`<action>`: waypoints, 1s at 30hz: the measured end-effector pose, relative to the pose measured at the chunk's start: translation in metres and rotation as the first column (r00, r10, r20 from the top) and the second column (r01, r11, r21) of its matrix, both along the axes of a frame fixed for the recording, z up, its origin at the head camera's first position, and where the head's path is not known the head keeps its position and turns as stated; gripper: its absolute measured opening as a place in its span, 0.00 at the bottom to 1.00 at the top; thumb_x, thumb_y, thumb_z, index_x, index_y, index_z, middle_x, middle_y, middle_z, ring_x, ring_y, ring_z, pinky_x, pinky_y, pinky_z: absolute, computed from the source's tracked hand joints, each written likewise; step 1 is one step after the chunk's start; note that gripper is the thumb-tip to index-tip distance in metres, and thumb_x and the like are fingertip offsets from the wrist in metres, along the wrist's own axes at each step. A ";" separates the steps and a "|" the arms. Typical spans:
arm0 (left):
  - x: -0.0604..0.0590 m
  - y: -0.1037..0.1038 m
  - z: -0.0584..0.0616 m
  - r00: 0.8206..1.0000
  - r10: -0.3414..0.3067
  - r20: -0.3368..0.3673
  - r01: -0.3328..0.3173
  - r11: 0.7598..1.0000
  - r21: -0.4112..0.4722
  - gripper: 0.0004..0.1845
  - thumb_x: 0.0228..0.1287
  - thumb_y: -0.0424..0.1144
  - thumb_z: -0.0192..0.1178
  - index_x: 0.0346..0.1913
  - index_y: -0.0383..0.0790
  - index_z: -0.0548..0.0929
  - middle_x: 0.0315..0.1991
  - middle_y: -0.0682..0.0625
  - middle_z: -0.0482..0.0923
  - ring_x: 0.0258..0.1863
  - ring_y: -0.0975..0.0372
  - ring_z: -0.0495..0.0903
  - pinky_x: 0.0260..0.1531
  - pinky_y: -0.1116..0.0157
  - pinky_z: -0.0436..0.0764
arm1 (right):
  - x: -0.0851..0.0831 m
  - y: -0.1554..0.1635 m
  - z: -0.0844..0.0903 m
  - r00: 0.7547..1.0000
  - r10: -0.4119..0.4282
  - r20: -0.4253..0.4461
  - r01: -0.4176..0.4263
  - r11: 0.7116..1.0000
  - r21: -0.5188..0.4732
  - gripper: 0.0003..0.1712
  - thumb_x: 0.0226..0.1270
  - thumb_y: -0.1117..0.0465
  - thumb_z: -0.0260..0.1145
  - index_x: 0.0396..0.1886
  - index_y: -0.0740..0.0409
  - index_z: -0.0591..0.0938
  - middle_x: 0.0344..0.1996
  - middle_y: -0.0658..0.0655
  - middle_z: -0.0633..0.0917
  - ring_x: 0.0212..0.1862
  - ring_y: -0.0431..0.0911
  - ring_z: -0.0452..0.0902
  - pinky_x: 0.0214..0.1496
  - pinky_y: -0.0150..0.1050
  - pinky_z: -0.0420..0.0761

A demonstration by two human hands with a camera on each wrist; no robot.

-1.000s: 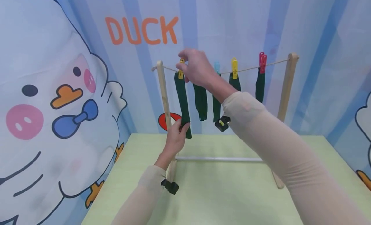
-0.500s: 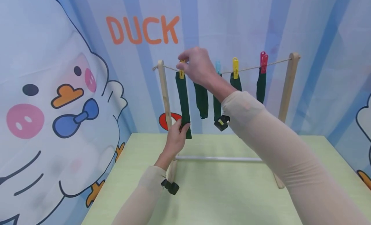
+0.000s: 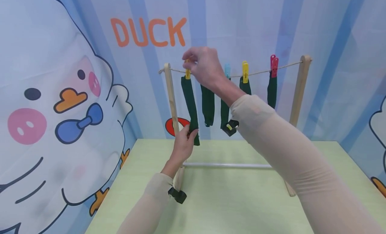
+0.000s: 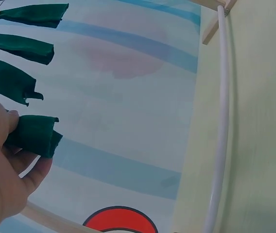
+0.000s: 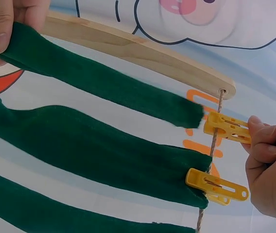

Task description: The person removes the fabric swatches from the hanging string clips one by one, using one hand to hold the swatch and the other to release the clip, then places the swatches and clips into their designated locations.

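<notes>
In the head view my left hand pinches the lower end of a dark green cloth strip between thumb and fingers. My right hand reaches across above it and pinches the handles of a yellow clothespin at the left end of the rope. In the right wrist view the clothespin's tip sits at the rope, and the strip's top edge lies just beyond it, with a slight gap showing. A neighbouring green strip hangs from another yellow clothespin.
Farther right, more green strips hang from a light blue clothespin, a yellow clothespin and a red clothespin. Wooden posts carry the rope, joined low down by a white rod. A printed curtain stands behind the pale green table.
The right hand and its yellow clothespin have risen slightly, and the fingers have closed further on the handles. The left hand keeps its grip on the strip, almost unmoved.
</notes>
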State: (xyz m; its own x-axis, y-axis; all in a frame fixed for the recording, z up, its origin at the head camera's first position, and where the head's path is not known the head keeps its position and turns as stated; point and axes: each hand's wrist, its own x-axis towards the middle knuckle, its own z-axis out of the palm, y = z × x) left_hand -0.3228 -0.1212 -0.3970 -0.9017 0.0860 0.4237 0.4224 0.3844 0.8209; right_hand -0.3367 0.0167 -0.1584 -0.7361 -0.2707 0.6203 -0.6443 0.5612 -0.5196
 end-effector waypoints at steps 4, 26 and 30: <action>0.000 0.000 -0.001 1.000 -0.003 -0.007 0.004 1.000 0.008 0.07 0.76 0.39 0.56 0.43 0.38 0.77 0.30 0.46 0.73 0.29 0.56 0.73 0.28 0.67 0.75 | -0.002 0.000 0.000 0.999 0.009 -0.050 -0.011 0.999 -0.043 0.08 0.73 0.62 0.65 0.46 0.58 0.87 0.45 0.53 0.88 0.47 0.40 0.83 0.48 0.29 0.79; -0.001 -0.001 -0.004 0.999 -0.004 -0.037 0.003 0.999 -0.037 0.08 0.76 0.39 0.56 0.43 0.36 0.77 0.35 0.44 0.78 0.34 0.55 0.75 0.32 0.63 0.78 | 0.005 0.014 0.011 0.995 -0.030 -0.097 0.013 0.985 -0.170 0.05 0.70 0.63 0.68 0.40 0.60 0.84 0.42 0.53 0.88 0.49 0.39 0.84 0.48 0.29 0.79; -0.001 -0.002 -0.002 0.999 0.003 -0.051 -0.005 0.999 -0.035 0.09 0.77 0.40 0.55 0.41 0.36 0.76 0.34 0.42 0.77 0.31 0.55 0.74 0.29 0.63 0.74 | 0.014 0.023 0.014 0.998 -0.034 -0.058 0.022 0.980 -0.199 0.11 0.69 0.61 0.69 0.46 0.61 0.79 0.45 0.55 0.86 0.47 0.40 0.84 0.46 0.30 0.80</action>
